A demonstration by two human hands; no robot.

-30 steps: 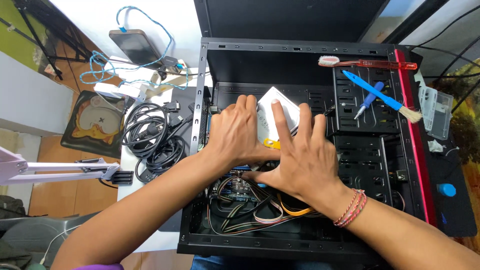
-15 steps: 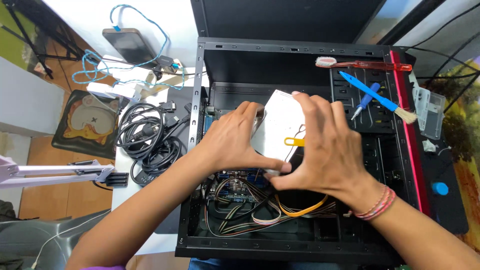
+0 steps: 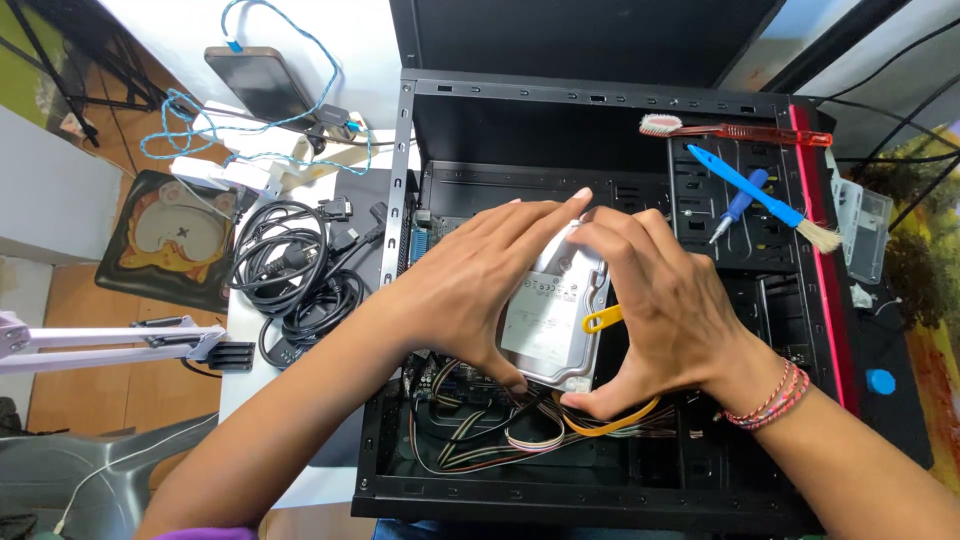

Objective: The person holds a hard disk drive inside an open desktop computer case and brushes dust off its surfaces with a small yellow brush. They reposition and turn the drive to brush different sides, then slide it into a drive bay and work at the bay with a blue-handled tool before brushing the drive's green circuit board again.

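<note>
Here both hands meet over the open black computer case, which lies on its side on the worktop; between them sits a silver hard drive, tilted, with its labelled face up, held above the middle of the case interior. The left hand closes on the drive's left edge, fingers reaching over its top corner and thumb curling under near the bottom; the right hand clasps the right edge, fingertips on the upper corner and thumb tucked beneath the lower one (a red and pink braided bracelet circles that wrist). A yellow tab pokes out just beside the drive's right edge; below it an orange cable and a bundle of striped flat cables loop across the bottom of the case.

On the drive cage at the upper right lie a red toothbrush, a blue-handled paintbrush and a small blue screwdriver, the last two crossing each other. Left of the case rest a coil of black cables, a phone with a blue braided cord and a white lamp arm lower down.
</note>
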